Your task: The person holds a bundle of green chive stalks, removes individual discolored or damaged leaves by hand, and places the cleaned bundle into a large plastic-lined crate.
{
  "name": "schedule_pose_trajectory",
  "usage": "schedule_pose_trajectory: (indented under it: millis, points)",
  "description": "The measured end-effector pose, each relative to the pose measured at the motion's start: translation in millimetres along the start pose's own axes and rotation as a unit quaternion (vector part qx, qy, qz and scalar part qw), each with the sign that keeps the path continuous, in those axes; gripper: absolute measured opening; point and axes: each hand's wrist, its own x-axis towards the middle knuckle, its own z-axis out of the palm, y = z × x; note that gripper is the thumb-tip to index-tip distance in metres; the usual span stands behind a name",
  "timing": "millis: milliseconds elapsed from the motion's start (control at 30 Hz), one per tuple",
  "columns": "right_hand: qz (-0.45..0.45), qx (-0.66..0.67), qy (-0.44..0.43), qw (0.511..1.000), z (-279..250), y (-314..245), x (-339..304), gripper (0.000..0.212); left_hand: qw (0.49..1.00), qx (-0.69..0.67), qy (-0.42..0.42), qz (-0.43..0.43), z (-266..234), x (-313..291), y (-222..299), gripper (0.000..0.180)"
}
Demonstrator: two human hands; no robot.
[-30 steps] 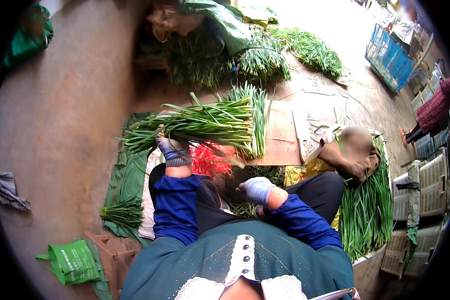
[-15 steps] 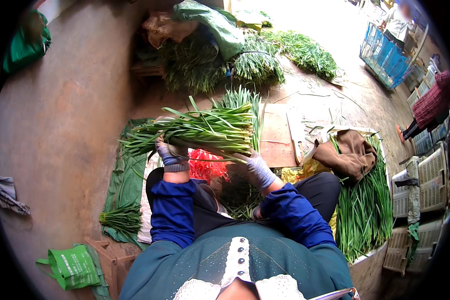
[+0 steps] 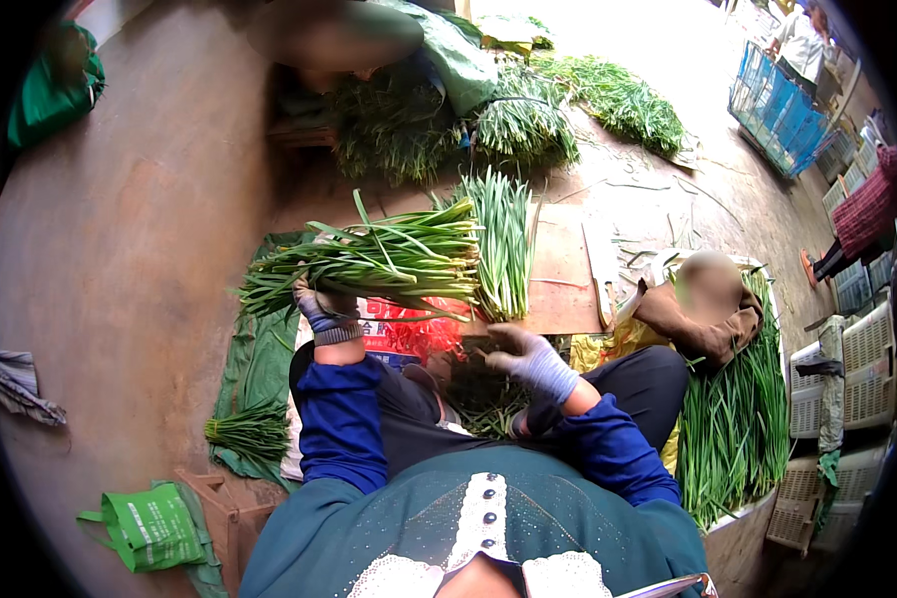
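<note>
1. The right hand (image 3: 542, 365) wears a pale glove and is up in front of the right knee. Its fingers are spread and a bit bent. I can't tell if they pinch something tiny.
2. The left hand (image 3: 321, 307), in a glove too, is farther out. It grips the big green bunch (image 3: 389, 257) from below, near the leafy end.
3. The big green bunch lies sideways above the left hand. Its leafy tips poke out to the left. Its pale cut ends point right, just past the right hand and apart from it.
4. Under the bunch, between the two hands, is a heap of red strings (image 3: 437, 334).
5. Just behind the cut ends, a second bunch (image 3: 506, 249) lies on a flat brown board (image 3: 560, 289).
6. Off to the right, a brown cloth (image 3: 693, 324) sits on a pile of long leaves (image 3: 733, 439).
7. Far away are more leafy heaps (image 3: 608, 100) and a blue cart (image 3: 775, 115).
</note>
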Motion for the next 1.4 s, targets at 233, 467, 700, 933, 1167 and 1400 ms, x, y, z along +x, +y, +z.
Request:
schedule_pose_trajectory:
  millis: [233, 467, 700, 933, 1167, 1400]
  points:
    - [-0.05, 0.132, 0.113, 0.983, 12, -51, 50, 0.025, 0.997, 0.076, 0.013, 0.018, -3, 7, -14, 0.045]
    - [0.022, -0.026, 0.137, 0.99, -23, -19, 26, 0.021, 0.998, 0.057, 0.009, -0.003, 29, -4, -4, 0.046]
    - [0.163, -0.555, -0.179, 0.796, -23, 19, 4, 0.028, 0.998, 0.038, -0.037, 0.024, 31, -1, 26, 0.036]
    - [-0.01, -0.501, -0.042, 0.864, 29, 59, 99, 0.024, 1.0, -0.009, 0.016, 0.009, 19, 9, 21, 0.043]
    - [-0.014, -0.575, -0.183, 0.797, 43, 115, 111, 0.027, 1.0, 0.0, 0.002, 0.01, 39, 3, 15, 0.042]
    - [0.017, -0.503, -0.082, 0.86, -22, 15, 34, 0.027, 0.988, 0.114, 0.042, 0.096, 29, 8, -7, 0.033]
